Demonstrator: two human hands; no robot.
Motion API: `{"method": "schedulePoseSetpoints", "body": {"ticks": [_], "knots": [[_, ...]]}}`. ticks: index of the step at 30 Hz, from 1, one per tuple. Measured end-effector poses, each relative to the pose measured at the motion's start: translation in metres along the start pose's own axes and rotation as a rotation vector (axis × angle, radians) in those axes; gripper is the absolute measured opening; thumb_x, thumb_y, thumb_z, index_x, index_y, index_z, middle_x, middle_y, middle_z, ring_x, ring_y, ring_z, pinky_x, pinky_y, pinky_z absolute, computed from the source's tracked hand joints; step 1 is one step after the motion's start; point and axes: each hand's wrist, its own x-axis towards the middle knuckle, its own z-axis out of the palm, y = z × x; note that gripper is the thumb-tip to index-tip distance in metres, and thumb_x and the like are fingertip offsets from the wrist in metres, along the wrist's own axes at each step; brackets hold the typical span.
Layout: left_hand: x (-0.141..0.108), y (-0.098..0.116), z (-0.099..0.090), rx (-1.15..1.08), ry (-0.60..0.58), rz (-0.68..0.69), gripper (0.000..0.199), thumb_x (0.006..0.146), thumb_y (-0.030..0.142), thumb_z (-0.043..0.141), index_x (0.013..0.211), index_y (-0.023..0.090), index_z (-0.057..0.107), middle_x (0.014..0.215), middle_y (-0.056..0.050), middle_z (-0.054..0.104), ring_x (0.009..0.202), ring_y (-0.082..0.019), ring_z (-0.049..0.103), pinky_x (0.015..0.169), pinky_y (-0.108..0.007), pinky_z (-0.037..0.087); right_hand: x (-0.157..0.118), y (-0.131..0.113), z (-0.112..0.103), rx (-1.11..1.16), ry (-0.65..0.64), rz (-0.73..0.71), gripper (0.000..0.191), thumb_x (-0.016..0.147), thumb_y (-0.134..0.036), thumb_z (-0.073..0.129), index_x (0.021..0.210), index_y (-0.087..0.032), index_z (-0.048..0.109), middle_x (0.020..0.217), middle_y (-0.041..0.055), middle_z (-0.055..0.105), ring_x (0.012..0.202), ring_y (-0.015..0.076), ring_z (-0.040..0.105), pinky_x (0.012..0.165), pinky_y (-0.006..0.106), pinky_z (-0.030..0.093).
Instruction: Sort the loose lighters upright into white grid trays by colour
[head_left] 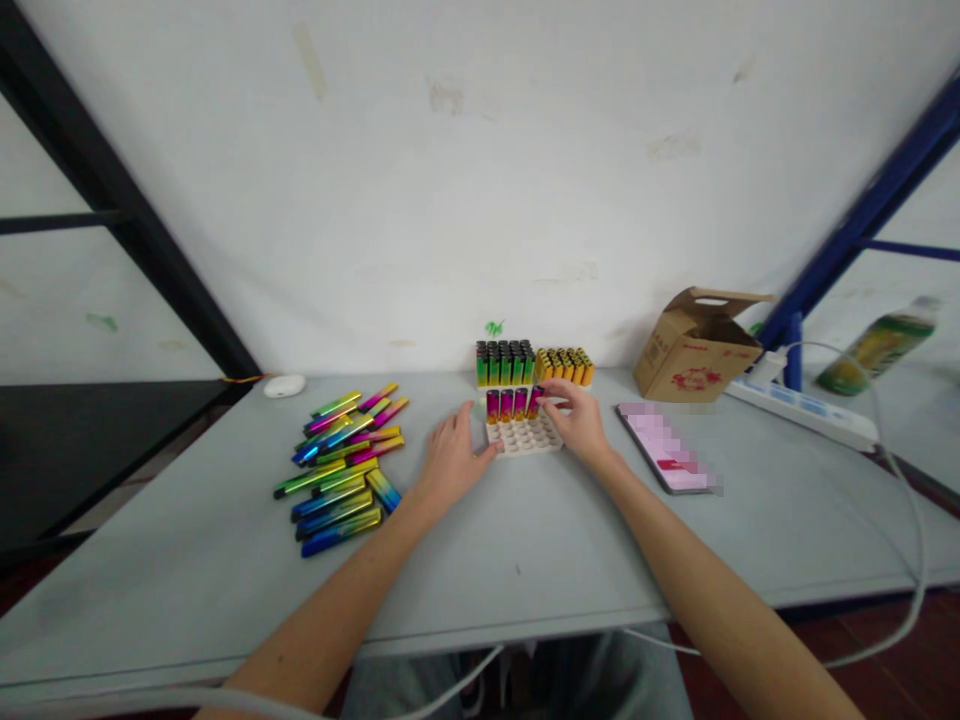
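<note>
A white tray with round holes (pixel 525 437) lies on the table, with a back row of shiny purple-and-gold battery-like cylinders (pixel 507 404) standing in it. My right hand (pixel 576 418) reaches over the tray's right side, thumb and fingers closed round the rightmost purple-and-gold cylinder (pixel 534 402), which leans slightly. Spread at the tray's left side is my left hand (pixel 454 455), its thumb touching the front left corner and its forefinger beside the back left. Behind the tray, green cylinders with black tops (pixel 505 364) and yellow-and-black cylinders (pixel 566 366) stand upright in tight blocks.
Loose shiny multicoloured cylinders (pixel 341 470) lie heaped on the left. A white case (pixel 285 386) sits near the wall. To the right are a phone (pixel 664 450), an open cardboard box (pixel 694 350), a power strip (pixel 810 412) with cables and a tilted bottle (pixel 877 350).
</note>
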Motion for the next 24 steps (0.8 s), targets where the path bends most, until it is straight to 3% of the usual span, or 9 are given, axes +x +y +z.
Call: {"method": "schedulePoseSetpoints", "body": {"ticks": [8, 15, 20, 22, 24], "knots": [[0.003, -0.009, 0.003, 0.013, 0.032, 0.042, 0.068, 0.082, 0.046, 0.063, 0.137, 0.014, 0.037, 0.123, -0.018, 0.059, 0.115, -0.031, 0.056, 0.099, -0.043, 0.042, -0.004, -0.004, -0.005, -0.170, -0.009, -0.155, 0.029, 0.083, -0.032, 0.059, 0.109, -0.021, 0.068, 0.121, 0.0107, 0.064, 0.110, 0.0243, 0.061, 0.076, 0.035, 0.057], [0.004, -0.015, 0.007, 0.073, 0.049, 0.099, 0.054, 0.083, 0.045, 0.063, 0.126, 0.014, 0.050, 0.118, -0.015, 0.060, 0.113, -0.028, 0.056, 0.100, -0.039, 0.042, -0.007, -0.001, -0.001, -0.261, -0.053, -0.168, 0.037, 0.086, -0.028, 0.055, 0.122, -0.021, 0.061, 0.121, 0.0107, 0.065, 0.112, 0.0250, 0.060, 0.094, 0.043, 0.051], [0.005, -0.019, 0.010, 0.092, 0.046, 0.136, 0.049, 0.084, 0.045, 0.062, 0.121, 0.013, 0.055, 0.112, -0.014, 0.061, 0.110, -0.028, 0.056, 0.099, -0.039, 0.043, -0.008, 0.000, -0.012, -0.248, -0.283, -0.097, 0.073, 0.078, -0.044, 0.069, 0.140, -0.017, 0.041, 0.130, 0.0161, 0.058, 0.117, 0.0299, 0.056, 0.099, 0.048, 0.045], [0.006, -0.019, 0.010, 0.084, 0.054, 0.150, 0.046, 0.085, 0.044, 0.061, 0.119, 0.014, 0.056, 0.112, -0.014, 0.061, 0.109, -0.028, 0.056, 0.099, -0.039, 0.043, -0.007, 0.003, -0.017, -0.254, -0.431, -0.116, 0.084, 0.069, -0.048, 0.076, 0.138, -0.014, 0.043, 0.131, 0.0177, 0.057, 0.118, 0.0322, 0.055, 0.100, 0.048, 0.043], [0.008, -0.021, 0.006, 0.077, 0.086, 0.162, 0.041, 0.087, 0.042, 0.058, 0.117, 0.015, 0.057, 0.113, -0.013, 0.061, 0.110, -0.027, 0.056, 0.100, -0.039, 0.042, -0.007, 0.005, -0.020, -0.281, -0.537, -0.127, 0.082, 0.064, -0.050, 0.079, 0.131, -0.013, 0.050, 0.124, 0.0176, 0.060, 0.111, 0.0327, 0.057, 0.097, 0.048, 0.044]]}}
